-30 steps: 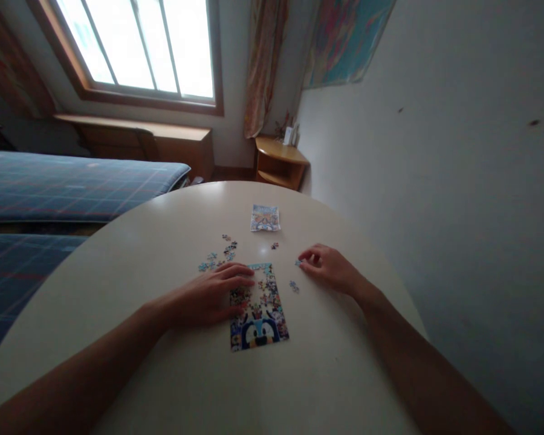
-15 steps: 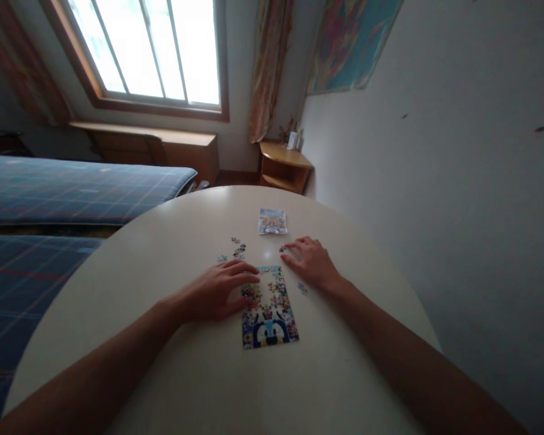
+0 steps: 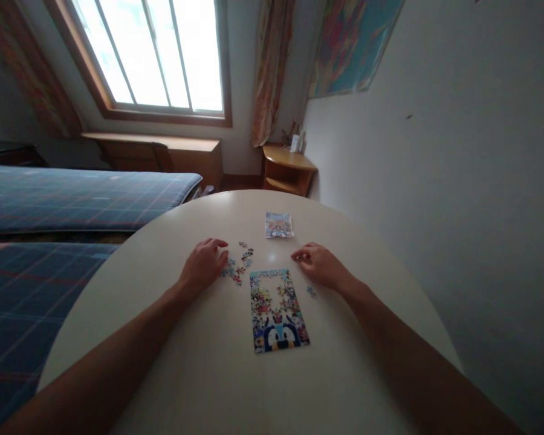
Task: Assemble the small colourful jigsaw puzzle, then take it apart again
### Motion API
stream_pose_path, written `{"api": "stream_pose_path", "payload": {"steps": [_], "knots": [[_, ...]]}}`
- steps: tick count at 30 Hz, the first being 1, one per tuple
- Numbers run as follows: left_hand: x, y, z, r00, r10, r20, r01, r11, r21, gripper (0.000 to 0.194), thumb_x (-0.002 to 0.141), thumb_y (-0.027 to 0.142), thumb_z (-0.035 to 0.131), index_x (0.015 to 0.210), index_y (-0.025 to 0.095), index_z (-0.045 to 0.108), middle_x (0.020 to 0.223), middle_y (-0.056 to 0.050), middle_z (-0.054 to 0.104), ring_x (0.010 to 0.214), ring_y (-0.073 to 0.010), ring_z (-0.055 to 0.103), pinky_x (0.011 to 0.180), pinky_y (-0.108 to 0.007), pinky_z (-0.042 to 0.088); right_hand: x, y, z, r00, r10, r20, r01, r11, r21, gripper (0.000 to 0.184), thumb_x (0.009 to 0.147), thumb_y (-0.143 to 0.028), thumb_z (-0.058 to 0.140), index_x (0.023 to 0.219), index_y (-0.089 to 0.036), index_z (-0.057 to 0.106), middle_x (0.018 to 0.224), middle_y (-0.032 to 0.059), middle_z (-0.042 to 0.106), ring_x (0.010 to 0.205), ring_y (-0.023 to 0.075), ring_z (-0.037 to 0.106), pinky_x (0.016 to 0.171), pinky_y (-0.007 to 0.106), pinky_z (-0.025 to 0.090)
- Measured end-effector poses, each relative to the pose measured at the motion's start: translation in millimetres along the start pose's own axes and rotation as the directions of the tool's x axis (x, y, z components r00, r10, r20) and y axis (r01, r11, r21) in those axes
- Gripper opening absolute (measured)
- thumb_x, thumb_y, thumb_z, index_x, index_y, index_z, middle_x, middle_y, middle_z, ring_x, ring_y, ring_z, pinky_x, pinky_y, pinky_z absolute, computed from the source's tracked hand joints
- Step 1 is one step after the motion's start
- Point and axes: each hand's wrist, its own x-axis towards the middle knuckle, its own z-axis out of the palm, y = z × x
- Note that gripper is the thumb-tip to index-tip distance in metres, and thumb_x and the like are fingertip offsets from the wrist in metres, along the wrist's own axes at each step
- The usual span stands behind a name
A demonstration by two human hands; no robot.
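Item: jigsaw puzzle (image 3: 281,335), one, rectangular, flat on the round table (image 3: 208,380), well in from the far edge. Filled: the lower part, bearing a blue dog face, and most of the border. Unfilled: a ragged pale gap in the upper middle; judged well advanced, though incomplete.

Item: loose puzzle pieces (image 3: 247,258), a scattered group off the puzzle's upper left corner. A few more pieces (image 3: 311,292) lie to its right.

Item: left hand (image 3: 205,263), half open, thumb and forefinger apart, beside the loose group; no hold visible.

Item: right hand (image 3: 321,264), fingers curled, thumb near forefinger, between puzzle and the table's right edge; whether it grips a piece, cannot tell.

Item: printed packet (image 3: 278,225), toward the far edge, with a similar blue face. Lettering and brand: too small to read.
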Motion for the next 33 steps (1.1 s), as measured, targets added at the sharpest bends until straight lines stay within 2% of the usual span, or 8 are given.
{"api": "stream_pose_path", "payload": {"steps": [7,11,17,20,23,25,28,33], "knots": [[-3,16,6.9,0.997,0.057,0.061,-0.056,0.998,-0.012,0.026,0.085,0.026,0.052,0.105,0.019,0.067,0.109,-0.008,0.067,0.104,-0.0264,0.059,0.097,-0.041,0.046,-30,9,-6,0.999,-0.046,-0.014,0.048,0.989,0.139,0.017,0.084,-0.026,0.063,0.095,-0.021,0.075,0.100,0.0072,0.071,0.093,0.0212,0.064,0.088,0.035,0.047],[-7,22,10.5,0.992,0.092,0.084,-0.093,0.996,0.001,0.028,0.085,0.026,0.053,0.109,0.019,0.066,0.115,-0.008,0.066,0.109,-0.0271,0.057,0.100,-0.043,0.045,-32,12,-7,0.999,0.029,-0.037,-0.025,0.993,0.112,0.020,0.080,-0.033,0.069,0.094,-0.020,0.074,0.101,0.0090,0.068,0.096,0.0236,0.062,0.090,0.038,0.045],[-1,15,15.7,0.992,0.108,0.072,-0.108,0.994,-0.009,0.044,0.091,0.031,0.047,0.132,0.015,0.055,0.134,-0.009,0.058,0.124,-0.0261,0.049,0.109,-0.041,0.038,-31,13,-6,1.000,0.021,-0.022,-0.019,0.994,0.107,0.018,0.082,-0.036,0.068,0.084,-0.019,0.073,0.100,0.0098,0.064,0.097,0.0237,0.058,0.091,0.038,0.043],[6,10,17.0,0.985,0.130,0.112,-0.132,0.991,0.017,0.047,0.095,0.033,0.040,0.137,0.015,0.052,0.137,-0.009,0.056,0.127,-0.0269,0.046,0.110,-0.042,0.036,-31,14,-6,1.000,0.009,-0.010,-0.008,0.994,0.113,0.016,0.082,-0.034,0.067,0.084,-0.019,0.072,0.100,0.0094,0.064,0.096,0.0231,0.058,0.090,0.038,0.042],[21,8,16.7,0.975,0.126,0.182,-0.146,0.984,0.100,0.042,0.096,0.035,0.040,0.130,0.022,0.060,0.132,-0.009,0.059,0.121,-0.0296,0.049,0.105,-0.046,0.038,-31,15,-6,1.000,0.005,-0.011,-0.004,0.993,0.115,0.015,0.082,-0.033,0.068,0.084,-0.019,0.072,0.097,0.0091,0.065,0.094,0.0228,0.058,0.089,0.037,0.043],[33,7,15.5,0.960,0.144,0.239,-0.174,0.978,0.112,0.036,0.094,0.038,0.044,0.119,0.025,0.067,0.125,-0.008,0.062,0.114,-0.0280,0.053,0.103,-0.043,0.040,-31,15,-5,1.000,0.005,-0.022,-0.002,0.993,0.116,0.014,0.082,-0.032,0.069,0.084,-0.019,0.072,0.097,0.0092,0.065,0.094,0.0230,0.058,0.089,0.038,0.043],[52,6,13.6,0.938,0.174,0.299,-0.205,0.976,0.074,0.028,0.090,0.039,0.052,0.104,0.024,0.072,0.113,-0.007,0.066,0.102,-0.0237,0.059,0.097,-0.036,0.043,-32,16,-3,0.999,0.000,-0.039,0.005,0.993,0.120,0.013,0.082,-0.032,0.069,0.083,-0.020,0.073,0.098,0.0093,0.065,0.096,0.0231,0.058,0.091,0.038,0.043],[67,7,12.3,0.930,0.145,0.337,-0.172,0.984,0.052,0.021,0.084,0.036,0.058,0.087,0.019,0.070,0.095,-0.009,0.067,0.088,-0.0238,0.062,0.080,-0.033,0.047,-34,16,-4,0.999,-0.013,-0.042,0.018,0.992,0.127,0.012,0.082,-0.032,0.070,0.084,-0.020,0.072,0.101,0.0091,0.064,0.098,0.0229,0.057,0.093,0.038,0.043]]}}
